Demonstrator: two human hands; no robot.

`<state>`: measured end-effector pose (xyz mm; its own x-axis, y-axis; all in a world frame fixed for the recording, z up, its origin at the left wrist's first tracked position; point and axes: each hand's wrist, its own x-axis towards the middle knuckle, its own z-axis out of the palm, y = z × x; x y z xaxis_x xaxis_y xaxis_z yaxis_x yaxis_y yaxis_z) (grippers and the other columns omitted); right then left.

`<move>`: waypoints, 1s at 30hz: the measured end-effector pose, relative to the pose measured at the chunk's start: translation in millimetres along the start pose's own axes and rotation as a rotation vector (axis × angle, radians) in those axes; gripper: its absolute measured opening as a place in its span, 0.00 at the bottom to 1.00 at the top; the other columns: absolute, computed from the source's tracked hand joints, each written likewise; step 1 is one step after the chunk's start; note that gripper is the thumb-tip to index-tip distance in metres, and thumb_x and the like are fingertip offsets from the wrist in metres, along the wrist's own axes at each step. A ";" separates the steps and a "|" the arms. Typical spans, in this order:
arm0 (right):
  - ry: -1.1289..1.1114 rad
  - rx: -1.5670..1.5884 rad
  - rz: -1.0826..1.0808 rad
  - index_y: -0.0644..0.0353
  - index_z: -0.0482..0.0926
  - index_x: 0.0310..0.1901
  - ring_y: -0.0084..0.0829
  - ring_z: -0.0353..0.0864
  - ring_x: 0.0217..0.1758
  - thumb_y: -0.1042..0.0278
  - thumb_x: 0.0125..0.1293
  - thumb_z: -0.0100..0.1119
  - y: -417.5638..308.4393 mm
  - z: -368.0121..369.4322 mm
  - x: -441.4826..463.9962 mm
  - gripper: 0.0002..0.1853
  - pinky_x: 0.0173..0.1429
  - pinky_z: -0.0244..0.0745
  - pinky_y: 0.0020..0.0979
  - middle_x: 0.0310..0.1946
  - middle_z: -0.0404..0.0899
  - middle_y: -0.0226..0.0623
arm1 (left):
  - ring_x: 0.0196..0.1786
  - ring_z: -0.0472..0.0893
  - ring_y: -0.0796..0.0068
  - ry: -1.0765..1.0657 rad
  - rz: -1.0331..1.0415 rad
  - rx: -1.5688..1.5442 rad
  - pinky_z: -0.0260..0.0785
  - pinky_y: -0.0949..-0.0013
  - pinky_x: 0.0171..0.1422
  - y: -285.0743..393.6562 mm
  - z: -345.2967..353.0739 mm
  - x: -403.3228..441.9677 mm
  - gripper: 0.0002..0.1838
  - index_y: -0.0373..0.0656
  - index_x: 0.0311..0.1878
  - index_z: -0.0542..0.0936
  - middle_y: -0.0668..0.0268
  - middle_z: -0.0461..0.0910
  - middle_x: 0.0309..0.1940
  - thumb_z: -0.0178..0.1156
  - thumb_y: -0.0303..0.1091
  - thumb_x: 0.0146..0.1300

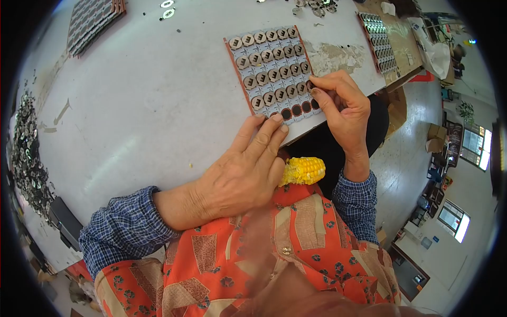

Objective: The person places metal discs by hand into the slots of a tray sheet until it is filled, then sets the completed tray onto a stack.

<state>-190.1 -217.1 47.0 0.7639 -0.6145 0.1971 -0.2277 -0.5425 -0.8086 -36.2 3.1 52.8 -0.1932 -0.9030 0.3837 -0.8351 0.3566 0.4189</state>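
At the four o'clock edge of the panel (270, 65) set with round metal pieces, the right hand (348, 108) has thumb and forefinger close together; whether they pinch a piece, I cannot tell. At its six o'clock edge, the left hand (237, 174) rests slightly spread fingertips beside black discs (297, 110). The panel lies on the worktop (132, 95). A yellow corn cob (306, 170), partly hidden, shows at the left hand's three o'clock. Farther out from the panel: loose metal bits (317, 8) at one o'clock, a heap of small parts (29, 153) toward eight, stacked panels (95, 24) toward ten.
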 end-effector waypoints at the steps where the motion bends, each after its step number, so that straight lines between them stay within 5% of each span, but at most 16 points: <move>1: 0.005 -0.019 -0.007 0.63 0.92 0.53 0.12 0.75 0.32 0.86 0.69 0.70 -3.8 0.7 0.6 0.14 0.33 0.65 0.19 0.40 0.83 0.28 | 0.73 0.79 0.28 -0.002 0.004 0.009 0.68 0.27 0.78 -0.3 -0.1 -0.2 0.11 0.29 0.39 0.80 0.27 0.84 0.61 0.64 0.29 0.62; 8: 0.047 -0.242 0.000 0.61 0.91 0.52 0.21 0.80 0.28 0.83 0.66 0.73 -18.0 10.9 13.2 0.14 0.31 0.70 0.23 0.37 0.83 0.33 | 0.77 0.78 0.33 0.076 -0.024 0.047 0.70 0.29 0.79 -3.6 6.6 -3.0 0.10 0.33 0.34 0.75 0.31 0.82 0.65 0.65 0.29 0.57; 14: -0.238 -0.183 -0.113 0.61 0.91 0.54 0.26 0.85 0.30 0.79 0.68 0.73 -10.5 4.1 67.2 0.13 0.35 0.76 0.29 0.39 0.86 0.36 | 0.76 0.79 0.33 0.135 -0.079 0.004 0.70 0.30 0.78 -14.3 4.1 -2.0 0.10 0.34 0.34 0.75 0.31 0.82 0.65 0.64 0.30 0.56; 17: -0.031 -0.335 -0.261 0.61 0.92 0.55 0.19 0.76 0.30 0.79 0.72 0.70 2.7 8.2 107.3 0.13 0.34 0.69 0.26 0.40 0.85 0.32 | 0.76 0.80 0.33 0.138 -0.090 -0.028 0.70 0.29 0.77 -14.5 3.1 -1.2 0.10 0.34 0.34 0.75 0.31 0.82 0.65 0.64 0.30 0.56; 21: -0.028 -0.397 -0.401 0.62 0.91 0.51 0.21 0.81 0.35 0.81 0.71 0.68 21.8 11.7 128.5 0.10 0.38 0.73 0.25 0.41 0.86 0.33 | 0.75 0.80 0.33 0.144 -0.079 -0.025 0.71 0.29 0.77 -15.6 2.8 -2.4 0.09 0.34 0.34 0.75 0.30 0.82 0.64 0.65 0.29 0.58; 24: -0.082 -0.292 -0.199 0.61 0.91 0.47 0.23 0.86 0.35 0.83 0.67 0.66 12.3 6.8 108.7 0.10 0.38 0.77 0.28 0.38 0.86 0.31 | 0.75 0.80 0.33 0.139 -0.065 -0.010 0.71 0.29 0.76 -16.6 1.8 -5.1 0.09 0.34 0.33 0.74 0.30 0.83 0.64 0.65 0.28 0.59; 30: 0.034 -0.198 -0.102 0.61 0.91 0.50 0.18 0.82 0.33 0.85 0.67 0.65 6.4 13.1 81.9 0.14 0.36 0.74 0.25 0.37 0.85 0.29 | 0.73 0.82 0.35 0.156 -0.047 -0.027 0.73 0.30 0.74 -19.4 -0.3 -3.5 0.11 0.34 0.33 0.74 0.32 0.83 0.63 0.68 0.28 0.59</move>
<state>-121.1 -263.4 50.6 0.7692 -0.5674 0.2938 -0.2666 -0.7029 -0.6595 -19.1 -0.5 43.5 -0.0700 -0.8713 0.4858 -0.8268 0.3231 0.4604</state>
